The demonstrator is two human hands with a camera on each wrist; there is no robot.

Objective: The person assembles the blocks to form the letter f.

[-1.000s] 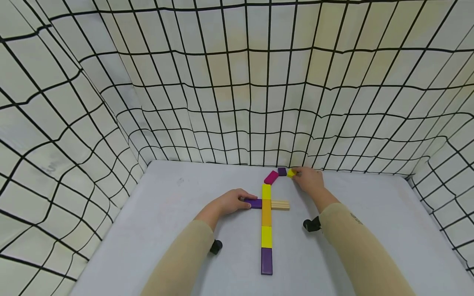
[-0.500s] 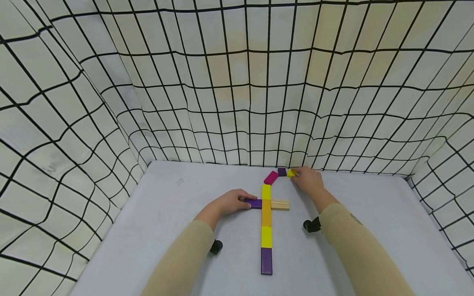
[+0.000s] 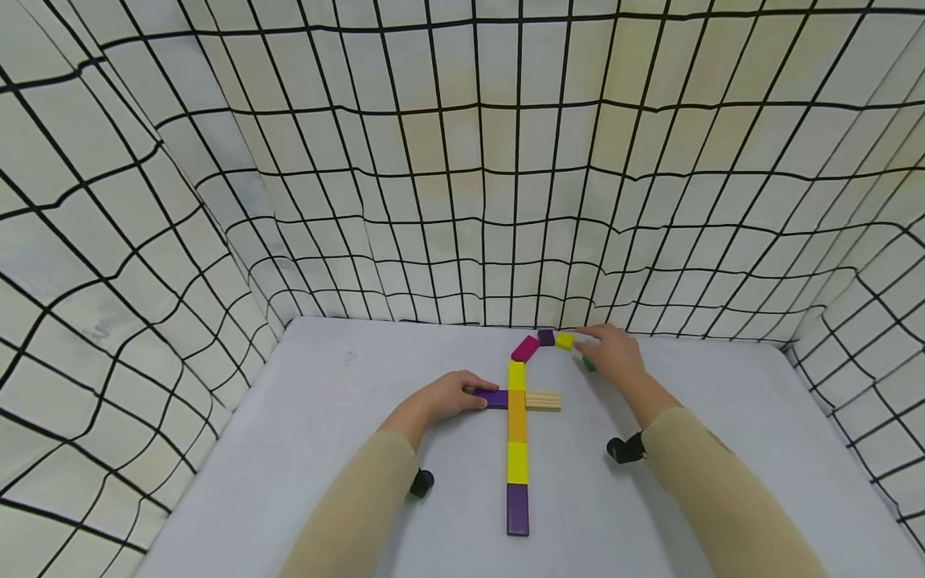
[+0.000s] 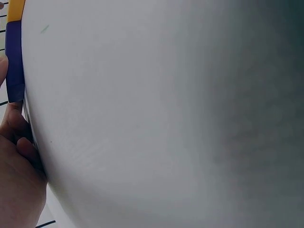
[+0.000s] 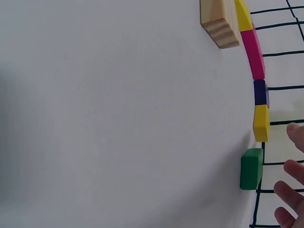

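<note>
My left hand (image 3: pixel 437 397) pinches a purple block (image 3: pixel 495 399) between thumb and fingers; that block's end meets an orange block (image 3: pixel 516 417). My right hand (image 3: pixel 614 353) has its fingers spread, just right of a small yellow block (image 3: pixel 564 341) and apart from it. Partly under that hand in the head view is a green block (image 5: pixel 251 169), standing free in the right wrist view. From the small yellow block a curve runs left through a dark purple block (image 3: pixel 546 338) and a magenta block (image 3: pixel 525 348) to another yellow block (image 3: pixel 516 376).
Below the orange block lie a yellow block (image 3: pixel 517 463) and a purple block (image 3: pixel 517 510) in line. A plain wooden block (image 3: pixel 543 401) juts right from the orange one. Black netting (image 3: pixel 462 201) over white walls surrounds the white table (image 3: pixel 347 369).
My right hand has let go of the small yellow block and shifted right, its fingers now spread. The green block has come into view beneath it. My left hand keeps its hold.
</note>
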